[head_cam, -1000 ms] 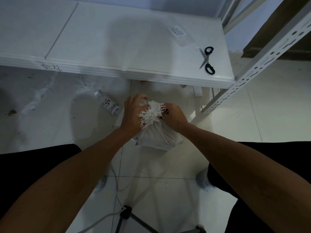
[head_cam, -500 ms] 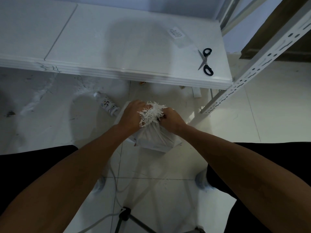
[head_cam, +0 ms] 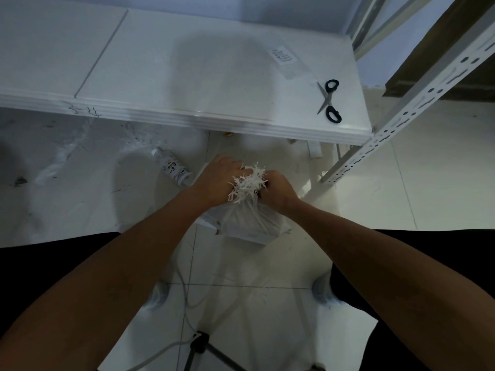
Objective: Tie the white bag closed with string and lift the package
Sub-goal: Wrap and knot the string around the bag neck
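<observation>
Both hands clamped on the gathered neck of a white bag.

The left hand (head_cam: 218, 180) and right hand (head_cam: 278, 190) curl their fingers tight around the frayed white string (head_cam: 247, 183) bunched between them; the white bag (head_cam: 249, 223) hangs just below, over the tiled floor. A plastic bottle (head_cam: 172, 168) lies near the left hand. Farther off, scissors (head_cam: 329, 100) rest on the white shelf (head_cam: 187, 76).
</observation>
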